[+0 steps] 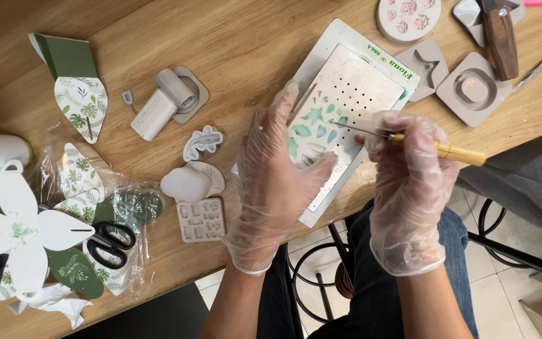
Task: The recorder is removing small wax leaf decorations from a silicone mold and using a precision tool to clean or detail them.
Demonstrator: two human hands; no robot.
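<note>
Now right hand (409, 188) with needle tool (409, 139)

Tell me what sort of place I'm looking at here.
Probably a craft worktable, at home or in a small studio: grey silicone moulds lie on the wooden tabletop, black-handled scissors rest on leaf-printed paper cut-outs, and gloved hands work on a perforated white board.

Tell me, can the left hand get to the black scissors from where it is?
Probably yes: the left hand rests on the white board, and the scissors lie uncovered on the table further left.
</note>
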